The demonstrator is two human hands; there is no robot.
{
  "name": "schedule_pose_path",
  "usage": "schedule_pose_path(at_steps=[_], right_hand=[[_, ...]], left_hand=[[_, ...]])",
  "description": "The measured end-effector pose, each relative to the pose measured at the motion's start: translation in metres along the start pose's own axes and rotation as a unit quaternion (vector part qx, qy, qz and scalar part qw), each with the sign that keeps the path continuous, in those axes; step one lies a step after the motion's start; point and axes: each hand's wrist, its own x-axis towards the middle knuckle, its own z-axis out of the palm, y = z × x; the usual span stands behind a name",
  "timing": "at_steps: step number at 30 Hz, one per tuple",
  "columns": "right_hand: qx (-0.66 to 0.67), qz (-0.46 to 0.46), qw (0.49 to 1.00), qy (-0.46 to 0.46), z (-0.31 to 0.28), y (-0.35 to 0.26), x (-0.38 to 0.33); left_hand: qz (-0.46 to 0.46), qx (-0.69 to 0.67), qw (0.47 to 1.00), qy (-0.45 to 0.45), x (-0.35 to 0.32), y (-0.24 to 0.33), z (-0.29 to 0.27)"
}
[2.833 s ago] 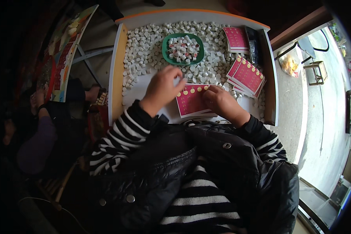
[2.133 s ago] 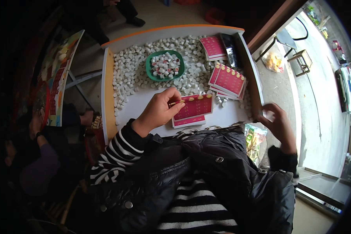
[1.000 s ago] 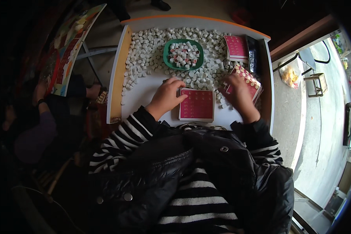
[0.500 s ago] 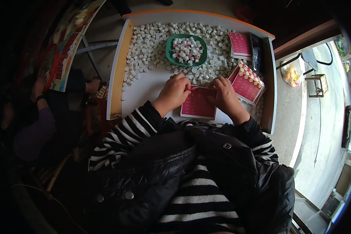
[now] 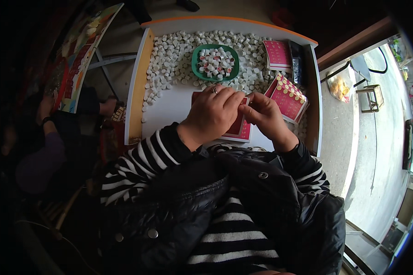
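In front of me lies a small stack of pink printed sheets [image 5: 246,133] on the white table surface. A darker red sheet [image 5: 236,126] sits over it, slightly askew, with a corner showing left of my left hand. My left hand [image 5: 213,112] lies across this sheet, its fingers bent together at the upper right corner. My right hand [image 5: 268,119] pinches at the same corner, thumb against fingers. The hands hide most of the sheet. Beyond them stands a green tray [image 5: 195,68] of small white caps, some showing red insides.
Many loose white caps [image 5: 165,59] cover the far part of the walled table. A pink sheet with rows of yellow discs [image 5: 287,94] rests on others at right. Behind it are another pink stack [image 5: 277,52] and a black tray [image 5: 296,62]. Another person's arm [image 5: 48,130] is at left.
My left hand has moved right across the stack, to my right hand at the corner. The top sheet now sits askew over the stack, its corner shifted left.
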Motion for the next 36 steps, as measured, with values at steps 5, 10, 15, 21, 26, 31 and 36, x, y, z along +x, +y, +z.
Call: schedule_pose_path(at_steps=[5, 10, 15, 21, 26, 31, 36], right_hand=[[-0.001, -0.001, 1.000, -0.022, 0.000, 0.001, -0.004], [0.000, -0.020, 0.999, -0.031, 0.003, 0.001, -0.004], [-0.128, -0.108, 0.985, 0.037, 0.004, -0.002, -0.003], [-0.256, -0.173, 0.950, 0.032, 0.003, -0.010, -0.003], [-0.217, -0.107, 0.970, 0.038, 0.004, -0.008, -0.005], [-0.056, -0.029, 0.998, 0.008, 0.007, -0.010, -0.007], [-0.059, -0.045, 0.997, 0.024, 0.009, -0.008, -0.008]], left_hand=[[-0.049, -0.083, 0.994, -0.045, -0.003, 0.000, -0.001], [-0.132, -0.215, 0.966, -0.046, -0.006, -0.002, -0.001], [-0.159, -0.246, 0.955, -0.051, -0.006, -0.003, -0.002], [-0.166, -0.250, 0.952, -0.065, -0.007, -0.004, -0.001], [-0.115, -0.188, 0.975, -0.017, -0.006, -0.004, -0.006], [-0.106, -0.210, 0.971, -0.049, -0.011, -0.005, -0.007], [-0.122, -0.253, 0.958, -0.059, -0.012, -0.008, -0.004]])
